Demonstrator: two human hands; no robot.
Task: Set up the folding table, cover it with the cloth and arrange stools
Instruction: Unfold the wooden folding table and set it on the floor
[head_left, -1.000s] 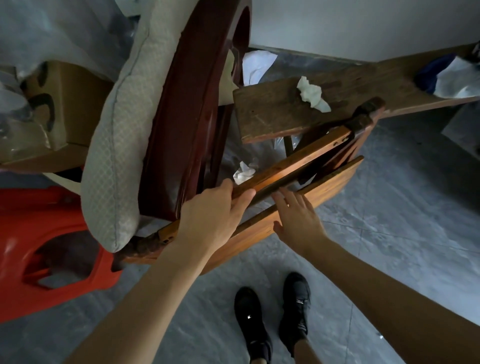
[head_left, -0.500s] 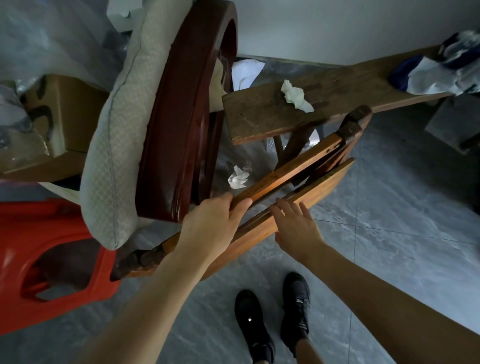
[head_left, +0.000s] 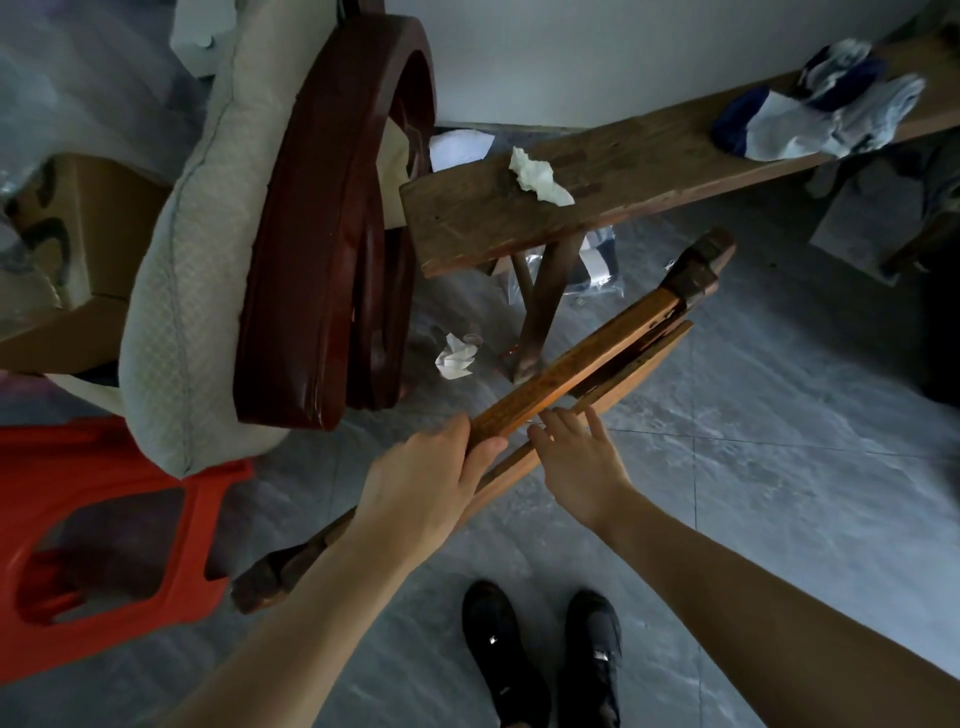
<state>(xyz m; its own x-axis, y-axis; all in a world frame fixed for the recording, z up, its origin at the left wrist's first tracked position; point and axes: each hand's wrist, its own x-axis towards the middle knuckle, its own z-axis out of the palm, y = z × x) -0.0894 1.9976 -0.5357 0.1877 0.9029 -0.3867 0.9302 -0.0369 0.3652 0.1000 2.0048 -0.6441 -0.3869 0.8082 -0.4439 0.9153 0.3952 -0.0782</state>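
Observation:
A folded wooden table (head_left: 587, 358) hangs edge-on and slanted in front of me, dark worn feet at its upper right and lower left ends. My left hand (head_left: 426, 483) grips its upper wooden rail, thumb over the top. My right hand (head_left: 576, 457) has its fingers pushed into the gap between that rail and the lower board. A red plastic stool (head_left: 67, 525) lies at the lower left on the grey tiled floor. No cloth for the table can be picked out.
A dark red wooden chair (head_left: 332, 223) with a pale cushion (head_left: 192, 270) leans at the left, beside a cardboard box (head_left: 67, 260). A long wooden bench (head_left: 649, 171) with crumpled tissue and socks runs along the white wall. My black shoes (head_left: 545, 654) stand below.
The folded table has come away from the chair and bench toward me and to the right. Both hands have stayed on it, and the view has tilted so that more floor shows.

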